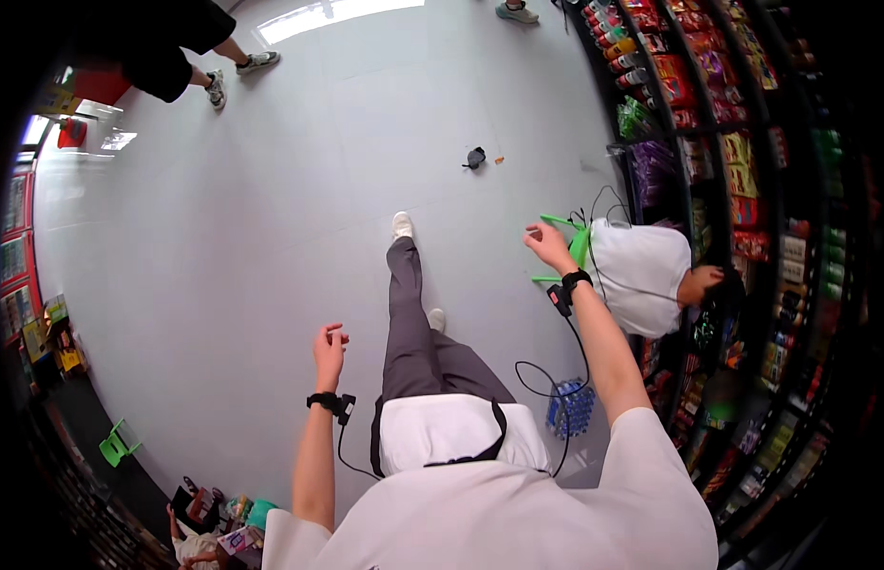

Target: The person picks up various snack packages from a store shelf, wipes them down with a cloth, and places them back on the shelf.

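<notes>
Shop aisle, seen from above: we stood w/ both arms out over a pale tiled floor, one white shoe ahead of the other. Our L hand, lower & to the left of our grey trousers, was moderately wide, fingers loosely bent & apart, above bare tiles. Our R hand reached farther fwd, part-curled & narrower, unclenched. Both hands were free of any load. Each wrist had a black band w/ a small device & a dark cable; the R device showed a red patch.

Nearest our R hand was a green stool, on the floor to our right, part hidden by a seated person in a white top, who leaned twd packed shelves. Hand & stool nearly met in view; we couldn't tell if they touched. A blue bottle pack sat on the floor below our R forearm.

Farther fwd lay a small dark item, kind unclear, w/ an orange scrap just beside it. Top L, a person in dark shorts stood well apart from us; bottom L were a 2nd green stool & another person, part cut off.
</notes>
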A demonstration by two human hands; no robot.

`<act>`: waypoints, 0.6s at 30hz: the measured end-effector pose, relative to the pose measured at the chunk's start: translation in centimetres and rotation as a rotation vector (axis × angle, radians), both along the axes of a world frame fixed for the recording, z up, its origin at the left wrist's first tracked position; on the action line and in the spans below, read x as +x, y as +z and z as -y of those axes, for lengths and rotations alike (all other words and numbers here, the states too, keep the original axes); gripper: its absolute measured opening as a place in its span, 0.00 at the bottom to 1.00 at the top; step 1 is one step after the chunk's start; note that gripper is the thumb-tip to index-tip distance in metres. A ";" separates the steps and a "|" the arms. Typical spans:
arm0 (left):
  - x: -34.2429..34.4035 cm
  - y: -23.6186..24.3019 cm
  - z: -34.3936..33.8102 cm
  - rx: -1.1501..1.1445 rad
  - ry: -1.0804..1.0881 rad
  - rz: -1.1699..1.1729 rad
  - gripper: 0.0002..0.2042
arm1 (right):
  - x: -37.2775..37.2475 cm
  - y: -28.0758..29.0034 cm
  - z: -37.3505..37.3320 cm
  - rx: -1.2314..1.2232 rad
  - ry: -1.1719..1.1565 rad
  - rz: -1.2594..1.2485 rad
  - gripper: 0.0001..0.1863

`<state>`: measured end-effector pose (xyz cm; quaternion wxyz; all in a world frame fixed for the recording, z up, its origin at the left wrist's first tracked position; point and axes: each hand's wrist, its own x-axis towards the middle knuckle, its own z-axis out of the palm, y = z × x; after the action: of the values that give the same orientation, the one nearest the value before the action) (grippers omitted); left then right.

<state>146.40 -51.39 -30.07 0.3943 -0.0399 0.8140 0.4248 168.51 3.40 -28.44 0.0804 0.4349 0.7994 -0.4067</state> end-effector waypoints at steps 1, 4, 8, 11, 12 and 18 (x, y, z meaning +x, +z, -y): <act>-2.7 -0.9 -2.6 0.013 0.015 -0.002 0.12 | -2.0 -2.4 -1.3 -0.011 -0.003 0.040 0.22; -5.7 -6.4 -7.0 0.003 -0.057 0.071 0.12 | -4.3 -10.9 -5.0 -0.036 -0.026 0.038 0.21; -10.8 -14.0 -11.8 -0.020 -0.191 0.206 0.13 | -9.2 -22.2 -7.0 -0.178 0.003 0.212 0.24; -12.9 -14.5 -16.4 -0.032 0.055 0.287 0.14 | -10.9 -30.5 -10.9 -0.207 0.036 0.279 0.27; -14.0 -15.6 -17.5 -0.033 0.172 0.267 0.15 | -13.5 -33.6 -12.6 -0.222 0.024 0.229 0.28; -5.1 -20.6 -10.7 -0.241 0.234 0.600 0.14 | -17.6 -51.0 -15.8 -0.239 -0.090 0.173 0.30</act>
<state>141.27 -40.69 -50.67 0.5569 -0.3025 0.6960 0.3375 150.94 19.25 -79.48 0.1817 0.4911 0.7151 -0.4631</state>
